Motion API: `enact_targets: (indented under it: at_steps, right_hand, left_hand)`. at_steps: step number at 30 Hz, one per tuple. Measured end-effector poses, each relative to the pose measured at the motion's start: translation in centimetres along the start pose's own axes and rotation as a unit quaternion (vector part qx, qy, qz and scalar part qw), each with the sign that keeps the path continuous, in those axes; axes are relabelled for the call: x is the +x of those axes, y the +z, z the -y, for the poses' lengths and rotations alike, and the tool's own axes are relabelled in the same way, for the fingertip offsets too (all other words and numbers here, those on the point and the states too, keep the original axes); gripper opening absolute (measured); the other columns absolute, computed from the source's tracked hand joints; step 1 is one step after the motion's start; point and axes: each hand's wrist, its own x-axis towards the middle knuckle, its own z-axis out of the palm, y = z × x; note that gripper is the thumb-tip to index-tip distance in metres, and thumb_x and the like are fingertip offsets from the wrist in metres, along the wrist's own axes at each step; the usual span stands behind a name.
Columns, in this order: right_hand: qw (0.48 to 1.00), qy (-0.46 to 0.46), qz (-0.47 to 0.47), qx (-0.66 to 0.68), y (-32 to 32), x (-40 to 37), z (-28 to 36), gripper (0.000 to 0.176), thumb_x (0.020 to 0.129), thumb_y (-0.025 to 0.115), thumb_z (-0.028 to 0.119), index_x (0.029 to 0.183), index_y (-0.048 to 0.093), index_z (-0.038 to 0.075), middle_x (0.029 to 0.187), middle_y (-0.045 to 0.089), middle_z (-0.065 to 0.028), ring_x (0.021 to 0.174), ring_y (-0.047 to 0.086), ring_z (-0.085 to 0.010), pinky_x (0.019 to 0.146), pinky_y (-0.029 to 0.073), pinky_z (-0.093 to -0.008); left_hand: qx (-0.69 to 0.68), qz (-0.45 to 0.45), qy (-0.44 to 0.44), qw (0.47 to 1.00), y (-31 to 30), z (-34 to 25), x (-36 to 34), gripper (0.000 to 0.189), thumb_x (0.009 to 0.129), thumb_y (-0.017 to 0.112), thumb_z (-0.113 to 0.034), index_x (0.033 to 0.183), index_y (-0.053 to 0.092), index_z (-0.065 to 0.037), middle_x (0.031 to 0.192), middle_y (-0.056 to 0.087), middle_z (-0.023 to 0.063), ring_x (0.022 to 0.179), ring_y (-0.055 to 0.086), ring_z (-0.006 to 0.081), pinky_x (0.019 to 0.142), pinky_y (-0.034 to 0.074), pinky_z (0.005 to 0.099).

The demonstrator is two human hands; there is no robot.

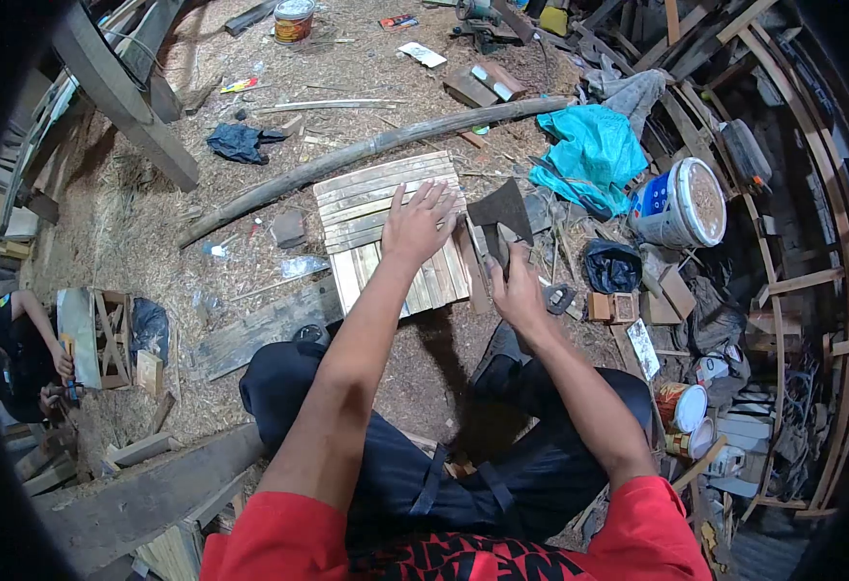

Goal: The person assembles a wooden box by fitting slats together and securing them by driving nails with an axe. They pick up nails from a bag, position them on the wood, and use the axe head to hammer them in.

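My left hand (417,225) lies flat with its fingers spread on a box of pale wooden slats (362,198). The slats on the box's top run crosswise, and those on the side nearer me run lengthwise. At the box's right edge, my right hand (521,286) is closed on a hatchet (502,207) with a broad, dark, flared blade. The blade points away from me, beside the far right corner of the box. My fingers cover part of its handle.
A long curved pole (371,148) lies beyond the box. Right of it are a teal plastic sheet (594,150), a white bucket (667,205) and a black bag (611,266). At left, another person's hand (63,363) is near a slatted wooden piece (110,339). Wood shavings cover the floor.
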Motion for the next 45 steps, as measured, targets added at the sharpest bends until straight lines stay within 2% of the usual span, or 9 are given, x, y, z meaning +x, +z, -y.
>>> enact_targets:
  at_steps: [6,12,18,26,30,34,39,42,45]
  right_hand:
    - [0.994,0.070,0.000,0.087,0.8,1.3,-0.5,0.031,0.098,0.053,0.023,0.115,0.051,-0.003,0.086,0.064,-0.0355,0.088,0.062,-0.0544,0.074,0.049,-0.0569]
    - [0.992,0.085,-0.007,0.092,0.2,2.3,-1.0,0.036,0.098,0.055,0.027,0.118,0.053,-0.003,0.089,0.064,-0.0351,0.090,0.062,-0.0541,0.075,0.050,-0.0561]
    - [0.994,0.057,-0.081,0.046,0.8,6.2,-1.3,0.040,0.095,0.061,0.029,0.117,0.055,-0.004,0.092,0.065,-0.0344,0.093,0.063,-0.0523,0.079,0.050,-0.0542]
    - [0.974,0.183,-0.003,0.129,4.8,10.9,-5.3,0.050,0.078,0.081,0.033,0.106,0.065,-0.005,0.090,0.070,-0.0264,0.090,0.070,-0.0397,0.079,0.054,-0.0454]
    - [0.925,0.200,0.028,0.323,6.1,10.7,-6.9,0.028,0.085,0.079,0.021,0.097,0.066,0.000,0.071,0.067,-0.0082,0.048,0.059,-0.0148,0.043,0.046,-0.0313]
    - [0.867,0.272,0.047,0.416,4.4,9.7,-5.0,0.026,0.085,0.080,0.022,0.093,0.066,0.001,0.072,0.067,-0.0062,0.049,0.057,-0.0135,0.043,0.045,-0.0293]
    - [0.873,0.272,0.074,0.398,4.7,10.0,-5.6,0.028,0.086,0.079,0.025,0.098,0.066,0.003,0.076,0.068,-0.0058,0.049,0.057,-0.0129,0.043,0.046,-0.0289]
    - [0.891,0.250,0.062,0.375,4.4,9.8,-5.1,0.030,0.087,0.078,0.028,0.097,0.066,0.002,0.077,0.068,-0.0051,0.050,0.057,-0.0121,0.044,0.047,-0.0285]
    - [0.967,0.157,0.008,0.201,6.4,9.7,-8.3,0.031,0.091,0.070,0.023,0.103,0.062,-0.005,0.083,0.071,-0.0202,0.071,0.070,-0.0341,0.065,0.054,-0.0455]
  left_hand:
    - [-0.059,-0.040,-0.031,0.997,0.4,-0.4,1.2,0.039,0.082,0.072,-0.041,0.116,0.073,-0.021,0.136,0.062,0.0023,0.130,0.052,0.0257,0.111,0.034,0.0469]
    - [-0.185,-0.127,0.044,0.974,0.4,1.1,2.3,0.039,0.070,0.083,-0.033,0.101,0.074,-0.010,0.121,0.069,0.0074,0.114,0.059,0.0313,0.101,0.041,0.0441]
    - [-0.179,-0.117,0.069,0.974,0.4,0.3,1.8,0.023,0.075,0.079,-0.028,0.091,0.074,-0.012,0.112,0.068,0.0037,0.111,0.059,0.0266,0.099,0.041,0.0433]
    - [-0.178,-0.125,0.090,0.972,0.4,0.5,2.0,0.015,0.076,0.077,-0.024,0.080,0.071,-0.011,0.100,0.066,0.0039,0.103,0.060,0.0270,0.091,0.043,0.0429]
    - [-0.153,-0.114,0.095,0.977,0.1,0.0,1.8,0.015,0.080,0.072,-0.021,0.088,0.066,-0.010,0.104,0.064,0.0054,0.106,0.058,0.0274,0.093,0.042,0.0427]
    - [-0.136,-0.102,0.091,0.981,0.2,-0.1,1.7,0.018,0.081,0.069,-0.018,0.096,0.065,-0.009,0.107,0.063,0.0066,0.110,0.057,0.0278,0.095,0.041,0.0424]
    - [-0.173,-0.095,0.052,0.979,0.1,-0.1,1.7,0.026,0.080,0.069,-0.018,0.105,0.068,-0.010,0.110,0.064,0.0062,0.114,0.056,0.0272,0.098,0.040,0.0425]
    - [-0.161,-0.092,0.069,0.980,0.4,0.1,1.8,0.022,0.080,0.071,-0.019,0.099,0.070,-0.009,0.109,0.064,0.0050,0.113,0.057,0.0265,0.100,0.040,0.0424]
    - [-0.167,-0.107,0.077,0.977,0.5,0.1,1.8,0.018,0.079,0.073,-0.019,0.095,0.071,-0.010,0.107,0.064,0.0041,0.112,0.057,0.0257,0.101,0.039,0.0425]
